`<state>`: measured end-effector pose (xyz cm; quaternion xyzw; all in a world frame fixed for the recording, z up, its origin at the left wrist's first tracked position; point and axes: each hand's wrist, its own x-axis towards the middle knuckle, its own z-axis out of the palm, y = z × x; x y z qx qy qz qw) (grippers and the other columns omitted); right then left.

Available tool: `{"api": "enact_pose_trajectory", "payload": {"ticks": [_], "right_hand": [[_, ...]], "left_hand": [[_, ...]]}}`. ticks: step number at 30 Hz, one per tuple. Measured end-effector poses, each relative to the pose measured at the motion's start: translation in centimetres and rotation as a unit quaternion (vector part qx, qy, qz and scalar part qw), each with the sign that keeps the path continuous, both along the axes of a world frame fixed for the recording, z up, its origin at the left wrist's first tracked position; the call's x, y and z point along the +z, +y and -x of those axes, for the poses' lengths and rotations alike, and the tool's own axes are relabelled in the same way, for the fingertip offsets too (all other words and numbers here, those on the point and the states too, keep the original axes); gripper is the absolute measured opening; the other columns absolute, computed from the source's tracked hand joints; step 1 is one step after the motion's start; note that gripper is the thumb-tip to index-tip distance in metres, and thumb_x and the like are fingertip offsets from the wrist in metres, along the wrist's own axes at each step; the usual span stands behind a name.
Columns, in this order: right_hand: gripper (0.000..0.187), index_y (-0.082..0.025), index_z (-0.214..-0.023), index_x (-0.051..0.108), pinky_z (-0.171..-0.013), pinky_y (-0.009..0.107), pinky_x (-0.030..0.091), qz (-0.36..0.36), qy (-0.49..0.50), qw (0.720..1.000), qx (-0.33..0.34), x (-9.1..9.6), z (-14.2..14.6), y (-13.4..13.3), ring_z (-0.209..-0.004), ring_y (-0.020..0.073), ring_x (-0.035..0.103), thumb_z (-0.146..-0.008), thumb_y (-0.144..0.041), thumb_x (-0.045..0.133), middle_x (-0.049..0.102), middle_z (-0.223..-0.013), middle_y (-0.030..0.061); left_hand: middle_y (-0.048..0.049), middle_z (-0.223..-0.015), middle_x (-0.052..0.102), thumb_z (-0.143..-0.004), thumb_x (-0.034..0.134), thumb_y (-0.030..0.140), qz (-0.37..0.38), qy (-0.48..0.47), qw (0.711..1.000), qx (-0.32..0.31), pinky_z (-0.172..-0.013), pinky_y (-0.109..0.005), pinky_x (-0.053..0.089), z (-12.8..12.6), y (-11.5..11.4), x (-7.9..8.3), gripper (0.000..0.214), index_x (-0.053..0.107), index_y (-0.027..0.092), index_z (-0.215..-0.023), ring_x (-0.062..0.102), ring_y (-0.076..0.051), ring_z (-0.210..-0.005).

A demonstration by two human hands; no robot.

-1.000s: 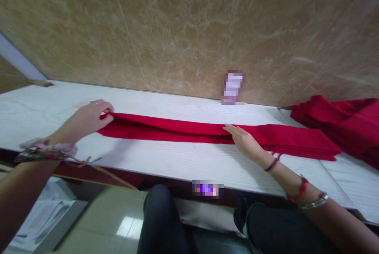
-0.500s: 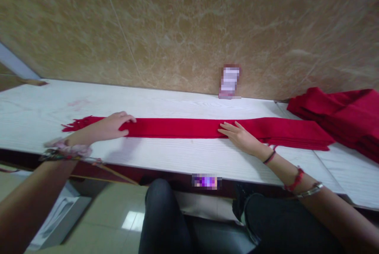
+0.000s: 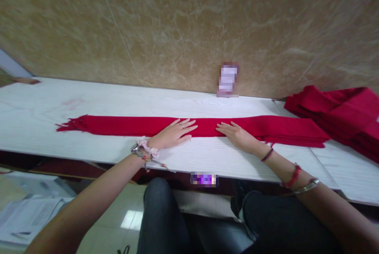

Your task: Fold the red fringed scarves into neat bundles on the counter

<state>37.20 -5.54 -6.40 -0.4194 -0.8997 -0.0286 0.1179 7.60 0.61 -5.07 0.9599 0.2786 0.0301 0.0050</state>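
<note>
A red scarf (image 3: 124,126), folded into a long narrow strip, lies flat along the white table, its fringed end at the left. At the right its folded layers are stacked and thicker. My left hand (image 3: 174,132) rests on the middle of the strip, fingers spread, palm down. A short way to its right, my right hand (image 3: 235,133) lies flat on the same strip with fingers stretched out. Bare red fabric shows between the two hands. Neither hand grips anything.
At the right end sits a heap of red cloth (image 3: 340,116), touching or close to the strip. A blurred-out phone-like object (image 3: 227,79) leans on the marbled wall (image 3: 177,29). Another blurred item (image 3: 204,179) is at the table's (image 3: 97,149) front edge. Papers (image 3: 29,214) lie low at left.
My left hand has slid rightward along the scarf from near the fringed end to its middle, and its fingers have flattened. My right hand has stayed in place.
</note>
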Motion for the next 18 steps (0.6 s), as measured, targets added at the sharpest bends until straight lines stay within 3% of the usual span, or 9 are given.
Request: {"api": "enact_pose_trajectory", "payload": {"ticks": [5,10,13,16,18], "right_hand": [[0.045,-0.018,-0.131,0.045,-0.103,0.047,0.032,-0.01,-0.004,1.0,-0.005,-0.1,0.0,0.0,-0.127,0.0204,0.038,-0.088,-0.008,0.035,0.048,-0.134,0.0112],[0.044,-0.017,-0.131,0.046,-0.104,0.047,0.032,-0.02,0.005,1.0,-0.004,-0.1,0.0,0.1,-0.126,0.0199,0.04,-0.088,-0.009,0.035,0.048,-0.133,0.0112],[0.046,-0.016,-0.131,0.045,-0.103,0.045,0.035,-0.012,0.027,0.999,-0.018,-0.2,0.1,0.2,-0.126,0.0196,0.041,-0.087,-0.006,0.034,0.05,-0.132,0.0108],[0.047,-0.017,-0.131,0.044,-0.102,0.045,0.035,-0.013,0.053,0.998,-0.04,-0.1,0.1,0.2,-0.127,0.0192,0.039,-0.088,-0.005,0.029,0.048,-0.134,0.0105],[0.045,-0.017,-0.131,0.044,-0.101,0.046,0.035,-0.015,0.063,0.997,-0.048,0.0,0.0,0.1,-0.127,0.0193,0.039,-0.09,-0.008,0.028,0.047,-0.135,0.0107]], "left_hand": [[-0.003,-0.142,0.037,-0.095,0.03,0.034,-0.027,-0.031,0.999,-0.007,-0.109,-0.039,0.02,-0.1,-0.1,0.2,0.041,0.04,0.025,-0.134,0.029,-0.016,-0.133],[-0.0059,-0.126,0.056,-0.093,0.036,0.025,-0.077,-0.079,0.993,-0.045,-0.105,-0.036,0.033,-0.3,0.0,0.4,0.03,0.059,0.019,-0.112,0.046,-0.016,-0.121],[-0.0091,-0.123,0.057,-0.092,0.036,0.022,-0.089,-0.113,0.989,-0.037,-0.1,-0.035,0.041,-0.1,-0.1,0.7,0.027,0.062,0.015,-0.097,0.05,-0.017,-0.117],[-0.01,-0.127,0.054,-0.093,0.033,0.025,-0.086,-0.173,0.981,-0.001,-0.099,-0.033,0.041,0.2,-0.6,1.2,0.028,0.059,0.014,-0.095,0.048,-0.016,-0.118],[-0.0093,-0.131,0.05,-0.093,0.034,0.029,-0.058,-0.165,0.985,-0.001,-0.102,-0.035,0.037,0.2,-0.8,1.4,0.027,0.058,0.015,-0.093,0.045,-0.016,-0.121]]}}
